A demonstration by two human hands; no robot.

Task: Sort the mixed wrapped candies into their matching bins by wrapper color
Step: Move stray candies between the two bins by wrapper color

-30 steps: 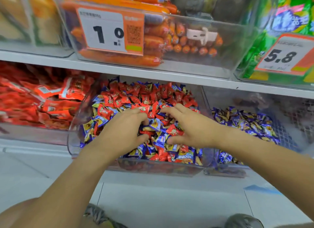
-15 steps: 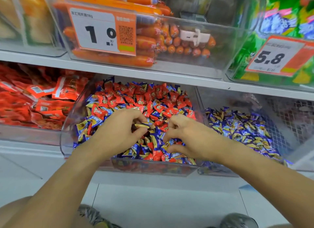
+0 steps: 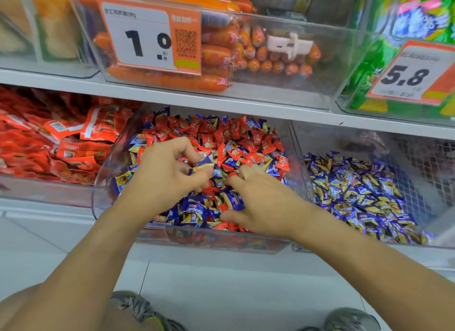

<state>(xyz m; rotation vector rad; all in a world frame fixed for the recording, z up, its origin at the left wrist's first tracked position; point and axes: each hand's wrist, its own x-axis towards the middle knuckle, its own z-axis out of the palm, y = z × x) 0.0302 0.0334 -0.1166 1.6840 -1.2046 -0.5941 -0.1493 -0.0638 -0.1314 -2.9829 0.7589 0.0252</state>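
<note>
candies: a mixed heap of red and blue wrapped candies (image 3: 236, 143) filled the middle clear bin (image 3: 103, 197) on the lower shelf, red thicker at the back, blue crowding the front edge.
matching bin: the bin on the right (image 3: 416, 173) held blue-and-yellow candies (image 3: 357, 190) only, just beside the mixed one, a clear wall between them.
left hand: the left hand (image 3: 162, 180) sat in the heap with its fingers (image 3: 183, 146) curled, and a blue candy (image 3: 203, 163) was pinched at the fingertips against the thumb.
right hand: the right hand (image 3: 266, 202) lay low on the pile, fingers bent down among the wrappers; i could not tell whether they had hold of anything.
step in hand: it looked to me like picking blue pieces out of the red.
doing it well: i would have gathered several blue ones per hand before crossing to the right bin, lifted them clear of the dividing wall, and checked that no red wrapper clung between the fingers.
risk: the front lip was low, so loose pieces could have slid out to the floor.
surroundings: red packets (image 3: 61, 143) lay in the left bin; sausages (image 3: 216, 57) and price tags (image 3: 150, 37) stood on the shelf above.
</note>
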